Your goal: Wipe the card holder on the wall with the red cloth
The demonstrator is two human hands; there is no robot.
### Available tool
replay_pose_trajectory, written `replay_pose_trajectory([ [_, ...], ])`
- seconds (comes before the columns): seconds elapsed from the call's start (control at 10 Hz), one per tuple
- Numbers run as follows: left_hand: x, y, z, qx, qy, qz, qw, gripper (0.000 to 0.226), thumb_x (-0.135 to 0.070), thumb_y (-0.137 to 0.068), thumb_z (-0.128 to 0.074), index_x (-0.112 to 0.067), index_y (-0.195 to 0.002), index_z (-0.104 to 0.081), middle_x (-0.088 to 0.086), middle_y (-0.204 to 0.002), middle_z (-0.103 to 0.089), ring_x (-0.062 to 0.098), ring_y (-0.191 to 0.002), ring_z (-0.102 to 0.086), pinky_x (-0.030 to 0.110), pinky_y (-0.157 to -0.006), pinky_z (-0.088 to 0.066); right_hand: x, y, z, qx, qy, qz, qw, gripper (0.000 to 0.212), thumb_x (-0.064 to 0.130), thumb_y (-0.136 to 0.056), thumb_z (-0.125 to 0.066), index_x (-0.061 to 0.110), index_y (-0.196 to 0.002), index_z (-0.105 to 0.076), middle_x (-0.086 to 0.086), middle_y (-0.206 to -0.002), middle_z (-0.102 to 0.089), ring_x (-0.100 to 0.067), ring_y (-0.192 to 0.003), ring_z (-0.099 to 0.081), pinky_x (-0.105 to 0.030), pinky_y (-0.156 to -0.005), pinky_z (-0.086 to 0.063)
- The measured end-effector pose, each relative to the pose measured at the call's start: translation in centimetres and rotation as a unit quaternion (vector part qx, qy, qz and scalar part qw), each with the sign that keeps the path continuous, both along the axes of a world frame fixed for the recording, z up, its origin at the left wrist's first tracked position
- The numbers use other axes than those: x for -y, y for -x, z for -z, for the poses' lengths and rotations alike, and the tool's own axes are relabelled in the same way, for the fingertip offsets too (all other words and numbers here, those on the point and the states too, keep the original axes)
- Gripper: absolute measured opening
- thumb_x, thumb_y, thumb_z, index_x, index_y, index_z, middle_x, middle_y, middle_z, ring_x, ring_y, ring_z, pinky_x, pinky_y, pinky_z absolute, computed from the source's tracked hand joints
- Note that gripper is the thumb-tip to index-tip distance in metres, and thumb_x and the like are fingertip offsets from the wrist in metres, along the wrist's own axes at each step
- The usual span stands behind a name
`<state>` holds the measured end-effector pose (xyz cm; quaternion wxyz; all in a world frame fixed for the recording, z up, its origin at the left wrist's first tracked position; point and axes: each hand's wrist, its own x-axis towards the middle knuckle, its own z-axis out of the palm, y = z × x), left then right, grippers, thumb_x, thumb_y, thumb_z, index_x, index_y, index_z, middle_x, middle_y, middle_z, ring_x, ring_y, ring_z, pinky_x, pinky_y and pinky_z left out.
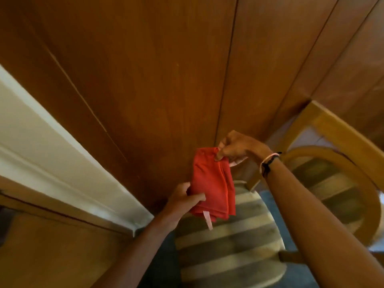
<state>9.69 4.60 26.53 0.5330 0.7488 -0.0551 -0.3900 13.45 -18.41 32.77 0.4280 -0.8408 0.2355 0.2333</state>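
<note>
Red and folded into a thick oblong, the cloth (pixel 214 183) hangs in front of the wood-panelled wall (pixel 145 69), held between both hands. The right hand (pixel 236 148) pinches its top corner, thumb and fingertips closed tight on a small bunch of fabric, with the wrist bent down; two thin bands (pixel 268 163), one pale and one dark, circle that wrist. The left hand (pixel 184 200) takes the cloth from below and to the side, thumb lying across the front of the fabric and the other fingers tucked behind it, so this grip is also closed on the cloth. A pale label strip (pixel 207 220) dangles from the cloth's lower edge, and another bit of pale tag shows just under the right hand.

The card holder does not show anywhere in view; only bare panelling with vertical seams fills the wall above the hands. A white moulded frame (pixel 62 159) runs diagonally at the left. Below the cloth stands a chair with a striped cushion (pixel 228 246) and a curved wooden back (pixel 342 169); the picture is soft with blur here, so what looks like dark blue carpet beside the seat may be something else.
</note>
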Motion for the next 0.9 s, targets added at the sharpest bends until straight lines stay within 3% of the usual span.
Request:
replay_pose_trajectory([
  [0.1,1.4,2.0,6.8,-0.043,-0.05,-0.027,0.997,0.024,-0.029,-0.077,-0.078,-0.034,-0.089,-0.058,-0.009,-0.098,-0.065,0.011,-0.093,-0.065,0.036,-0.084,-0.062,0.2,1.9,9.0,-0.047,0.01,0.026,0.999,0.025,0.008,-0.083,-0.079,0.018,-0.069,-0.061,-0.001,-0.066,-0.057,-0.013,-0.057,-0.059,-0.031,-0.061,-0.064],
  [0.2,2.4,4.4,12.9,-0.104,-0.086,-0.075,0.988,0.041,-0.019,-0.08,-0.079,-0.027,-0.113,-0.055,-0.003,-0.11,-0.062,0.02,-0.103,-0.066,0.035,-0.083,-0.061,-0.4,4.5,17.1,-0.098,-0.01,0.076,0.992,0.018,0.007,-0.085,-0.079,0.01,-0.078,-0.062,-0.005,-0.078,-0.059,-0.021,-0.07,-0.063,-0.047,-0.086,-0.063],
  [0.3,2.9,6.7,18.0,-0.101,-0.122,-0.11,0.981,0.042,-0.005,-0.084,-0.073,-0.024,-0.109,-0.045,0.009,-0.116,-0.061,0.014,-0.088,-0.064,0.023,-0.065,-0.06,-1.0,7.2,24.4,-0.098,0.028,0.094,0.99,0.022,0.015,-0.086,-0.08,0.002,-0.102,-0.07,-0.02,-0.114,-0.068,-0.033,-0.101,-0.07,-0.044,-0.091,-0.058],
  [0.4,3.4,8.4,21.8,-0.084,-0.159,-0.113,0.977,0.044,0.001,-0.089,-0.063,-0.018,-0.123,-0.041,0.014,-0.127,-0.057,0.021,-0.1,-0.063,0.031,-0.077,-0.062,-1.6,9.8,29.9,-0.108,0.045,0.112,0.987,0.036,0.022,-0.089,-0.076,-0.001,-0.116,-0.07,-0.021,-0.123,-0.072,-0.034,-0.116,-0.069,-0.032,-0.086,-0.053],
  [0.5,3.3,9.2,24.5,-0.086,-0.165,-0.07,0.98,0.049,0.004,-0.092,-0.056,-0.016,-0.135,-0.043,0.014,-0.136,-0.052,0.031,-0.12,-0.059,0.047,-0.096,-0.058,-2.1,11.2,33.3,-0.121,0.018,0.119,0.985,0.019,0.021,-0.093,-0.071,0.005,-0.101,-0.077,-0.016,-0.107,-0.077,-0.027,-0.098,-0.073,-0.031,-0.08,-0.052],
  [0.6,2.4,9.8,26.0,-0.109,-0.178,0.008,0.978,0.054,0.004,-0.094,-0.052,-0.02,-0.141,-0.043,0.013,-0.148,-0.043,0.03,-0.131,-0.051,0.044,-0.106,-0.051,-2.5,11.8,34.6,-0.116,-0.093,0.133,0.98,0.018,-0.001,-0.093,-0.067,0.013,-0.083,-0.071,-0.012,-0.09,-0.069,-0.024,-0.079,-0.064,-0.037,-0.075,-0.049],
  [0.7,1.7,10.3,26.8,-0.132,-0.2,0.061,0.969,0.057,-0.001,-0.095,-0.05,-0.017,-0.148,-0.037,0.013,-0.158,-0.033,0.025,-0.143,-0.039,0.04,-0.119,-0.037,-2.9,12.0,34.5,-0.102,-0.166,0.153,0.969,0.022,-0.016,-0.093,-0.059,-0.002,-0.11,-0.065,-0.009,-0.09,-0.062,-0.016,-0.071,-0.056,-0.024,-0.064,-0.048],
  [0.8,1.7,10.0,26.1,-0.106,-0.233,0.122,0.959,0.06,-0.007,-0.095,-0.053,-0.012,-0.152,-0.031,0.012,-0.158,-0.033,0.025,-0.145,-0.036,0.034,-0.12,-0.034,-3.1,11.6,33.0,-0.092,-0.12,0.094,0.984,0.022,-0.006,-0.097,-0.057,0.0,-0.117,-0.066,-0.015,-0.108,-0.069,-0.025,-0.091,-0.063,-0.036,-0.084,-0.056],
  [0.9,1.8,9.2,24.2,-0.022,-0.236,0.151,0.96,0.065,-0.02,-0.099,-0.055,-0.013,-0.155,-0.022,0.01,-0.158,-0.032,0.025,-0.145,-0.035,0.036,-0.12,-0.036,-3.1,11.3,30.3,-0.073,-0.029,0.024,0.997,0.059,0.01,-0.098,-0.062,0.007,-0.154,-0.042,-0.014,-0.152,-0.054,-0.032,-0.139,-0.053,-0.04,-0.116,-0.044],
])
